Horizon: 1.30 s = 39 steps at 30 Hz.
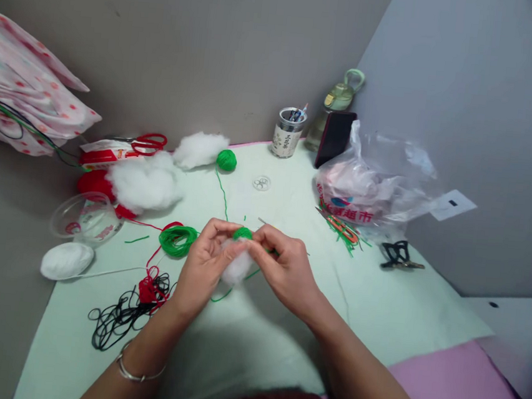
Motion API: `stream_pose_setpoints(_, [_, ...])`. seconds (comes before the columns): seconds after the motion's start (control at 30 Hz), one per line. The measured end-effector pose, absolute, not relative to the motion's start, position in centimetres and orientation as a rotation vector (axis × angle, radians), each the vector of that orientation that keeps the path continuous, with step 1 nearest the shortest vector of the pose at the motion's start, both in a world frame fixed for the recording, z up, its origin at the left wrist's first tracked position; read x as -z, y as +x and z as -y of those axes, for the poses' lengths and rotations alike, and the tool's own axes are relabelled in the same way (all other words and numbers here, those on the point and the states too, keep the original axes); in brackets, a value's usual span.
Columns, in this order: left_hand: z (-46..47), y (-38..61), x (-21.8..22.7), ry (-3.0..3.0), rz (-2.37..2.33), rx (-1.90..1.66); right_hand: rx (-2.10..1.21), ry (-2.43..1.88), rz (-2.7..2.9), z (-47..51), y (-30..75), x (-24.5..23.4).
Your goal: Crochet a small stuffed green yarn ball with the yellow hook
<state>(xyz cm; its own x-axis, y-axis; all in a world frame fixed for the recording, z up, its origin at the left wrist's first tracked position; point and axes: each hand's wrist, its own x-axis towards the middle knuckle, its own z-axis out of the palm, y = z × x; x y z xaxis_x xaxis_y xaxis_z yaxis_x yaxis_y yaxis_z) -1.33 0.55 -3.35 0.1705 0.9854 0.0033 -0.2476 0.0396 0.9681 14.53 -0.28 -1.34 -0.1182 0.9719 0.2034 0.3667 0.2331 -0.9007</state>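
Observation:
My left hand [203,262] and my right hand [285,267] meet over the pale green table cover [251,349]. Between the fingertips of both hands is a small green crocheted piece [242,233] with a tuft of white stuffing [237,267] hanging under it. The left fingers pinch the piece and the stuffing. The right fingers pinch the piece from the other side; a thin crochet hook [264,222] sticks out behind them. A green yarn strand runs back to a green yarn ball [226,160].
A loose green yarn coil [178,239], red and black cord tangle [130,309], white yarn ball [67,260], plastic cup [86,218], stuffing heaps [148,182], red scissors [148,143], pen tin [288,132], phone [335,138], plastic bag [371,184], black clip [397,255].

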Motion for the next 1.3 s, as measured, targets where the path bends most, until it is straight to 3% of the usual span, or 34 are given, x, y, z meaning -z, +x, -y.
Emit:
stream_pose_setpoints(0.23, [-0.9, -1.6, 4.1, 1.184, -1.17, -1.353, -0.869, -1.116, 1.965, 0.9, 14.4, 1.0])
stream_pose_setpoints(0.47, [-0.4, -1.4, 3.9, 0.986, -1.009, -1.184, -0.668, -1.236, 1.803, 0.2, 13.8, 2.2])
stream_pose_setpoints(0.83, [-0.3, -1.5, 4.0, 0.968, -0.855, -1.071, -1.06, -1.22, 1.61, 0.0, 15.1, 0.7])
stream_pose_setpoints(1.07, [-0.9, -1.0, 4.7, 1.024, -1.053, -1.376, -1.01, -1.149, 1.89, 0.9, 14.2, 0.6])
stream_pose_setpoints(1.3, [-0.4, -0.9, 4.4, 1.069, -0.984, -1.22, -0.87, -1.386, 1.705, -0.3, 14.5, 1.7])
